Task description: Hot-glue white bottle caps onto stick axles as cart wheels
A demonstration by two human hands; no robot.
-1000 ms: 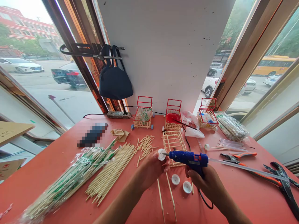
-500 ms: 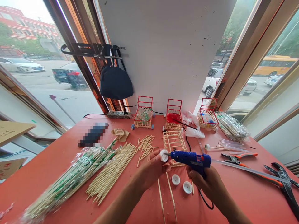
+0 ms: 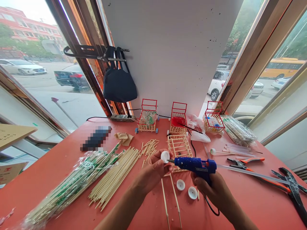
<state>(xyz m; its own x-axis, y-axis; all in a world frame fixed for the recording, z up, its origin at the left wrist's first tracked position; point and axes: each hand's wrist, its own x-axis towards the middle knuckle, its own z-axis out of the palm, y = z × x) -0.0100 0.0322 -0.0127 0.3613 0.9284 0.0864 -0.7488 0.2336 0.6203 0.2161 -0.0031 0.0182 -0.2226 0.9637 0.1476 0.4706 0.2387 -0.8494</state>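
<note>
Between the fingers of my left hand (image 3: 154, 171) is a white bottle cap (image 3: 165, 157), tilted toward the right. My right hand (image 3: 208, 187) grips a blue hot glue gun (image 3: 195, 165). Its nozzle reaches the lower right of the cap; whether it touches is hard to tell. A clear glue stick (image 3: 249, 172) extends from the gun's back end. Two more white caps, a nearer one (image 3: 192, 192) and a farther one (image 3: 180, 185), lie on the table below the gun. Behind my hands sits a wooden stick frame (image 3: 178, 145), partly hidden.
Loose sticks (image 3: 115, 175) and bagged sticks (image 3: 69, 185) cover the red table's left side. Pliers (image 3: 240, 163) and cutters (image 3: 291, 182) lie at right. Three small stick carts, a left (image 3: 147, 123), a middle (image 3: 178, 123) and a right one (image 3: 213, 121), stand along the back.
My left hand has shifted slightly left and turned the cap. The glue gun's nozzle now points at the cap's lower right edge instead of its middle.
</note>
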